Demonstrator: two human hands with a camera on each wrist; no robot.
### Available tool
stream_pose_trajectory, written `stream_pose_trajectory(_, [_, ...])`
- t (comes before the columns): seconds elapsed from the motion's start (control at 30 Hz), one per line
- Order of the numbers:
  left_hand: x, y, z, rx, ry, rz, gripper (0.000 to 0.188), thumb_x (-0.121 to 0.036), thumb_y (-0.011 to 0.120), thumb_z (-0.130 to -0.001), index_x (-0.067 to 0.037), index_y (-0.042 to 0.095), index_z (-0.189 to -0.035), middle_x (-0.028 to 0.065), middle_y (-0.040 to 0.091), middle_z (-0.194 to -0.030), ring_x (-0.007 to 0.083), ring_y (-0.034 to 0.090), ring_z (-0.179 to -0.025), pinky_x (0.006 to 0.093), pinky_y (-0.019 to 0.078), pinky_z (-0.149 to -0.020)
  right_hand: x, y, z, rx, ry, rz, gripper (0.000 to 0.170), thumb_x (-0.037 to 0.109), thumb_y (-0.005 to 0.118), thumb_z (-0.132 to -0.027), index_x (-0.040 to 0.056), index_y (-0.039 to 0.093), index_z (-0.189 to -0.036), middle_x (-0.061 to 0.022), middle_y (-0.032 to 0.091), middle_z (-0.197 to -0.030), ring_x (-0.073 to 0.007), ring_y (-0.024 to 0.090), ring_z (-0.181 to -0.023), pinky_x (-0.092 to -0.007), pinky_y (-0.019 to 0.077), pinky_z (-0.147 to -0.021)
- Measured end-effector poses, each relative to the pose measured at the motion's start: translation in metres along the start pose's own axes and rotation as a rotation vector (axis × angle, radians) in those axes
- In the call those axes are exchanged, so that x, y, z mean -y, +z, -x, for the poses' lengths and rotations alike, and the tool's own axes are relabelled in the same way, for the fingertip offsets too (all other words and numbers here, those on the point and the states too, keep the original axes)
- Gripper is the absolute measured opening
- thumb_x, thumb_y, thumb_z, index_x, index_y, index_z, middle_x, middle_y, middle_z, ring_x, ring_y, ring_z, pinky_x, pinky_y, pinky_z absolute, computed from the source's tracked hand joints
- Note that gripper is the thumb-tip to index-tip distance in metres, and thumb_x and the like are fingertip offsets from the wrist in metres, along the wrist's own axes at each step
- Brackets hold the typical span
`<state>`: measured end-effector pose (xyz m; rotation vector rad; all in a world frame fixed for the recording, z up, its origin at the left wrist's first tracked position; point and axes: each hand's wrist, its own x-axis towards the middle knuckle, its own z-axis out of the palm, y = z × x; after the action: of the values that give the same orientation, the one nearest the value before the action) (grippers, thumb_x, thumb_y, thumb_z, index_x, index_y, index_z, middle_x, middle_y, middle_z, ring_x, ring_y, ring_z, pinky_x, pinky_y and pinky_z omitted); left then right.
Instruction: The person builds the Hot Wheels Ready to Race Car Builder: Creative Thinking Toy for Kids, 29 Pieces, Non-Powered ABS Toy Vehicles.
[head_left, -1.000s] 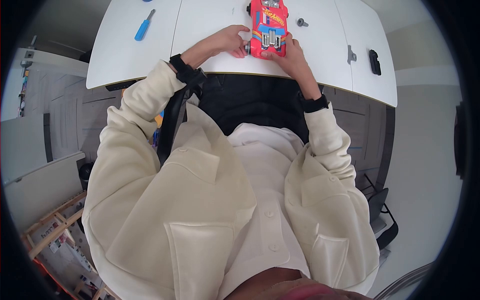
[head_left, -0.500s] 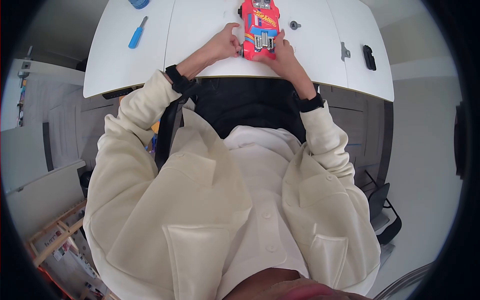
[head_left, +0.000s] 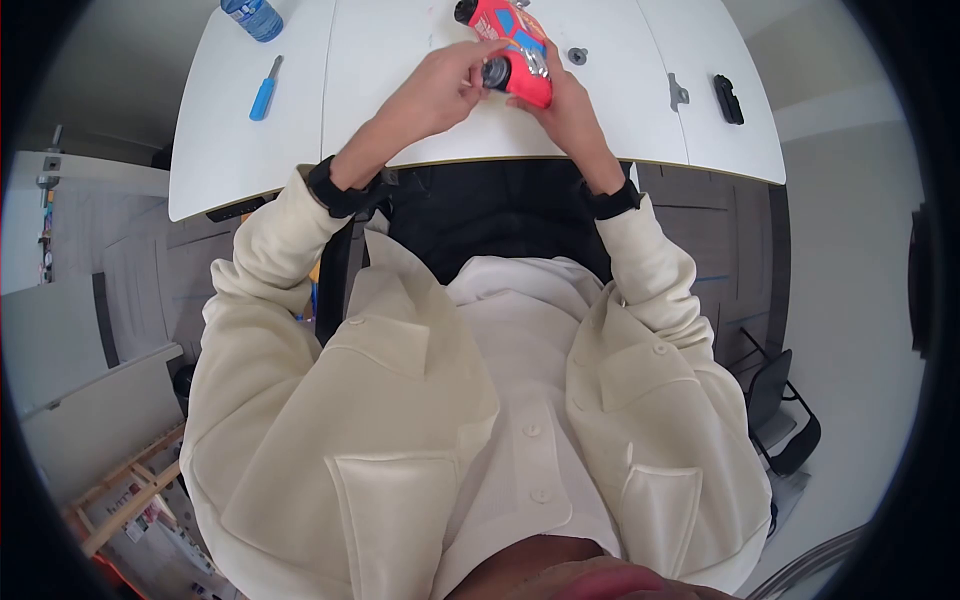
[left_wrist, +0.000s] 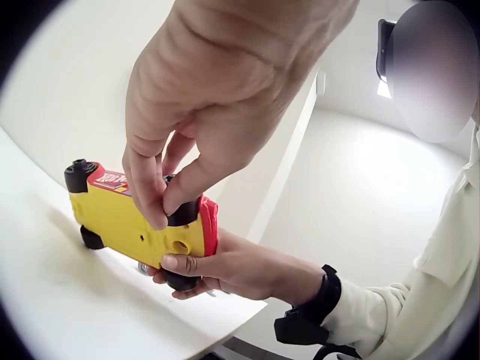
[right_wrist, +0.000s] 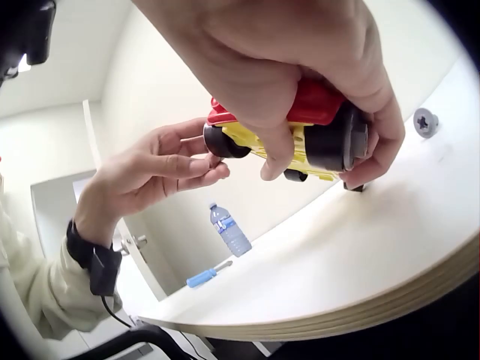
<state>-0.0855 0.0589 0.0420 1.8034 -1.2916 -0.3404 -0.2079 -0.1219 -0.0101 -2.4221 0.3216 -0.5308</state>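
A red toy car (head_left: 522, 40) with blue and silver details is tilted, its yellow underside (left_wrist: 124, 229) facing the left wrist view. My right hand (head_left: 572, 108) grips its near end, thumb on the underside and fingers round the other side, as the right wrist view shows. With thumb and fingertips, my left hand (head_left: 438, 88) pinches at a black wheel (left_wrist: 182, 214) on that same end. In the right wrist view those fingertips meet at the wheel (right_wrist: 223, 142); whether a small part is between them, I cannot tell.
A blue-handled screwdriver (head_left: 263, 97) and a water bottle (head_left: 255, 18) are at the table's left. Right of the car lie a grey screw-like piece (head_left: 577, 56), a grey bracket-like piece (head_left: 679, 92) and a black object (head_left: 728, 99). The table's edge (right_wrist: 375, 304) is near.
The car has been turned from top-up onto a tilt, bringing its wheels on the left side into view. My left hand has moved from beside the car onto its near wheel.
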Motion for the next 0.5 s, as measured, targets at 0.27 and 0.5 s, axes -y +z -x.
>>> stream_pose_trajectory(0.27, [-0.014, -0.036, -0.017, -0.149, 0.074, 0.012, 0.041, 0.007, 0.059, -0.083, -0.006, 0.069, -0.12, 0.0029, 0.07, -0.087, 0.0122, 0.067, -0.087, 0.0276, 0.0562, -0.083, 0.004, -0.041, 0.001, 0.371, 0.411, -0.888, 0.048, 0.031, 0.073, -0.091, 0.0066, 0.056, -0.129, -0.0034, 0.069, -0.104, -0.014, 0.067, -0.098, -0.0304, 0.0566, -0.08])
stream_pose_trajectory(0.5, [-0.015, -0.031, -0.02, -0.144, 0.012, 0.04, 0.022, -0.002, 0.07, -0.084, -0.004, 0.075, -0.106, 0.0029, 0.072, -0.088, 0.0101, 0.066, -0.087, 0.0271, 0.0558, -0.084, 0.004, -0.047, 0.005, 0.535, 0.436, -1.094, 0.045, 0.034, 0.068, -0.095, 0.006, 0.055, -0.128, -0.0088, 0.069, -0.112, -0.0163, 0.068, -0.103, -0.0315, 0.0564, -0.084])
